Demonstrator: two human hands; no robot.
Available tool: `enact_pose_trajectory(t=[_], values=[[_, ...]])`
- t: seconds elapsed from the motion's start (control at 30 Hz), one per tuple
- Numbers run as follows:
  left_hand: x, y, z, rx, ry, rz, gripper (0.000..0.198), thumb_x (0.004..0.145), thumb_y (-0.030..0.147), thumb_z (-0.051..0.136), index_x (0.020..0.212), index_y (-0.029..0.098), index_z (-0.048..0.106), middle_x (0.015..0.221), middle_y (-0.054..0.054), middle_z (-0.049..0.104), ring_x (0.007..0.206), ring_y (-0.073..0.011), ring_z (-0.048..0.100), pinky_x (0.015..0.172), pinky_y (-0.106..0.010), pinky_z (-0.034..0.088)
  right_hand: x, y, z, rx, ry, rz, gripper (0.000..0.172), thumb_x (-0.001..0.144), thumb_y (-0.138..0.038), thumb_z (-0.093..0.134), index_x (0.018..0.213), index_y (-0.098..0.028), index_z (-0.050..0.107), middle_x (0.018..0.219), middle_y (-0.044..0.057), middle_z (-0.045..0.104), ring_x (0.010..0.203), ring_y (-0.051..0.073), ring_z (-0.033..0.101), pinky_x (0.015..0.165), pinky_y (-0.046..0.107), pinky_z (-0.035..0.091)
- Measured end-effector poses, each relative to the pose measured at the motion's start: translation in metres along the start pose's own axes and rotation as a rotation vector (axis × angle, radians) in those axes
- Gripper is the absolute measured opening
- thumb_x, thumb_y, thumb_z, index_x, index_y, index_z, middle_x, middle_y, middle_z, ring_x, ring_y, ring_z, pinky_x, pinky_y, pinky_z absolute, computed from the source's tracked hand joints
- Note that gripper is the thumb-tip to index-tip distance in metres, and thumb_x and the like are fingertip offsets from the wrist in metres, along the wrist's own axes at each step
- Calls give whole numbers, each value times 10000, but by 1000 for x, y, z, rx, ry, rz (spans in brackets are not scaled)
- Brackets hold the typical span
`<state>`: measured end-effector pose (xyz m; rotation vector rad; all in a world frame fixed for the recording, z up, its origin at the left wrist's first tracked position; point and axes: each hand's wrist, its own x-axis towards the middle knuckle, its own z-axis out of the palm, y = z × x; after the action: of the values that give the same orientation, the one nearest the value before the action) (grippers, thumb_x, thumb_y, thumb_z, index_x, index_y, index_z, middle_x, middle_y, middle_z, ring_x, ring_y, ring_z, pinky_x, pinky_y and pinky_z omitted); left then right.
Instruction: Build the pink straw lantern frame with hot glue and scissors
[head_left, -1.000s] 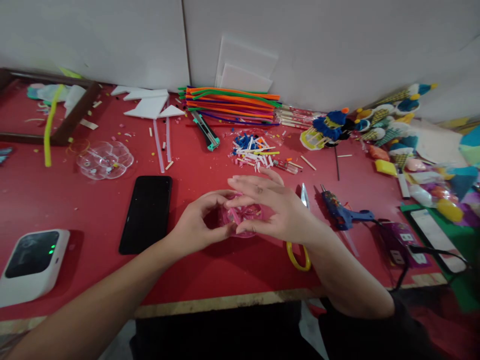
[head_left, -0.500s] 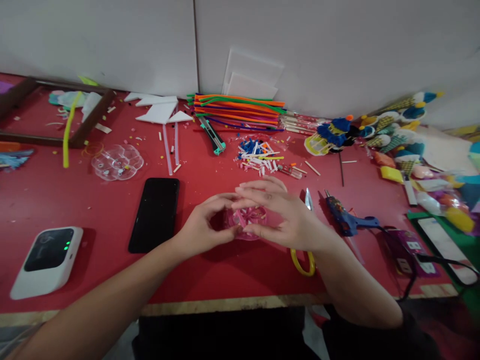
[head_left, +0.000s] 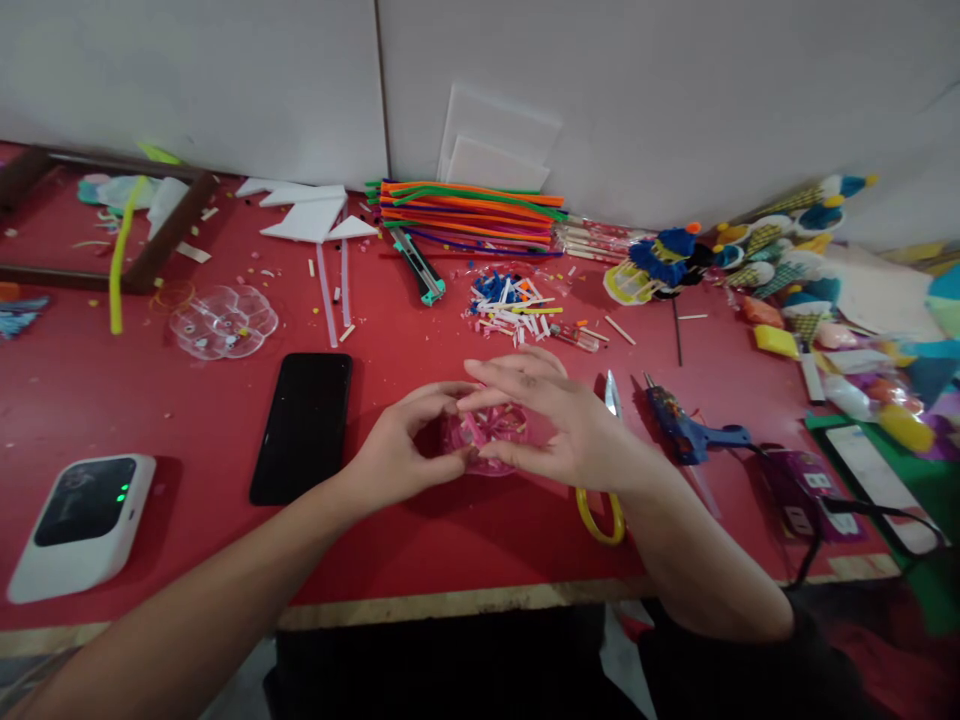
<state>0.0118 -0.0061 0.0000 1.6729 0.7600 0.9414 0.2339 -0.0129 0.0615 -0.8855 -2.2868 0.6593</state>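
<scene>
A small round pink craft piece (head_left: 504,428), with strips spreading from its middle, sits low over the red table between my two hands. My left hand (head_left: 409,440) curves around its left side, thumb and fingertips against the rim. From the right, my right hand (head_left: 559,420) arches over it, with the thumb at the near edge and the fingers across the top. Much of the piece is hidden under the fingers, so its exact kind is unclear. Yellow-handled scissors (head_left: 602,515) lie beside my right wrist, partly covered by it.
A black phone (head_left: 301,428) and a white device (head_left: 82,525) lie to the left. A blue glue gun (head_left: 690,430) rests on the right. Behind are cut scraps (head_left: 517,305), a utility knife (head_left: 416,265), pipe cleaners (head_left: 469,215) and a clear flower-shaped tray (head_left: 225,322).
The whole view has shifted slightly, with the table things sitting a little further left. Both hands stay around the pink piece, with only slight finger movement.
</scene>
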Motion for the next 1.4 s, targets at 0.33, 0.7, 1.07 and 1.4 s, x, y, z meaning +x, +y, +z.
enact_pose_trajectory(t=[0.33, 0.7, 1.07, 1.4], values=[[0, 3, -1, 19, -20, -30, 236, 795, 261, 752, 1019, 193, 726, 1336, -148, 677, 1246, -290, 661, 1086, -468, 513, 0, -3, 1, 36, -30, 60, 732, 959, -265, 668, 1591, -355, 310, 1189, -1, 788, 1271, 213, 621, 1151, 503, 375], [1, 6, -1, 47, -18, -61, 244, 784, 261, 752, 1019, 198, 729, 1315, -134, 691, 1210, -286, 674, 1079, -459, 523, 1, -6, 1, -23, -20, 50, 744, 952, -267, 671, 1595, -354, 307, 1153, -4, 795, 1219, 213, 622, 1156, 495, 363], [1, 7, -1, 47, -24, -61, 219, 786, 254, 739, 994, 187, 728, 1313, -140, 688, 1220, -287, 669, 1083, -456, 521, 0, -6, 2, 13, 19, 25, 712, 958, -257, 643, 1588, -331, 319, 1165, 9, 782, 1230, 212, 618, 1133, 485, 397], [1, 7, -2, 43, -28, -73, 250, 774, 243, 740, 1019, 197, 729, 1342, -133, 682, 1239, -283, 668, 1112, -456, 510, 0, -6, 4, 15, -12, 64, 723, 956, -262, 628, 1596, -334, 299, 1143, 7, 780, 1236, 215, 611, 1162, 507, 352]])
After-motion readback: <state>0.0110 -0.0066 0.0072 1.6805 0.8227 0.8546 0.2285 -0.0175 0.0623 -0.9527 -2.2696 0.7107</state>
